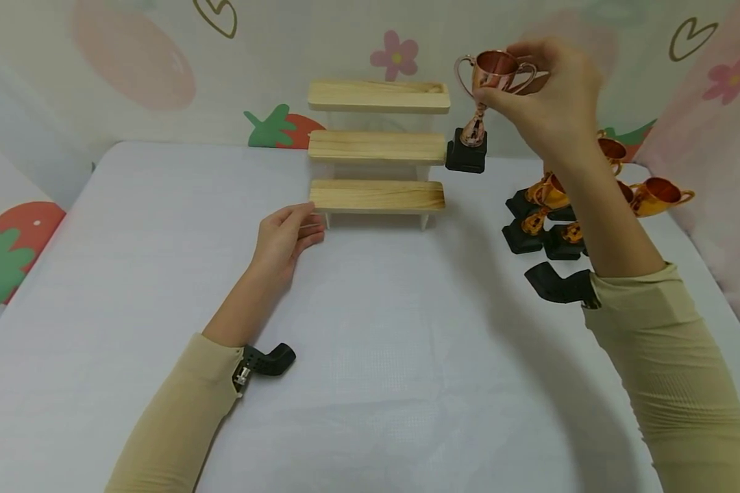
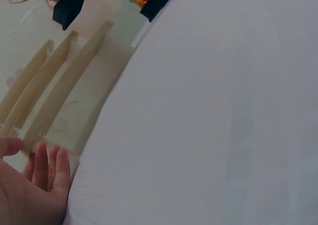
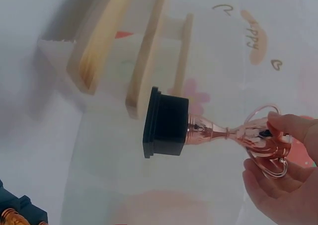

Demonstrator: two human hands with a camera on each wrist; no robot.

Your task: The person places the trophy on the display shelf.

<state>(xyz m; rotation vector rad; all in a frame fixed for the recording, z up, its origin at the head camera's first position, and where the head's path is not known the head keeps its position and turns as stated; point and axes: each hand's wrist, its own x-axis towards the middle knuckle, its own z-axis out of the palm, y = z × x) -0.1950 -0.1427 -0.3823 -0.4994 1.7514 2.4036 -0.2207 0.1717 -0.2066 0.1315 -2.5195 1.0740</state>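
My right hand (image 1: 558,103) pinches a rose-gold trophy cup (image 1: 495,72) by its cup and handle. The cup hangs upright in the air, its black base (image 3: 169,124) just right of a three-step wooden display stand (image 1: 377,146). At the left end of the stand's lowest board (image 1: 376,196), my left hand (image 1: 280,239) holds the corner. In the left wrist view, that hand's thumb (image 2: 11,146) lies on one side of the board's end and the fingers (image 2: 52,165) on the other.
Several gold-orange trophy cups (image 1: 656,195) with black bases cluster at the table's right, partly hidden behind my right forearm. A white cloth covers the table (image 1: 345,342). Right behind the stand rises a backdrop (image 1: 234,75) printed with strawberries, flowers and hearts.
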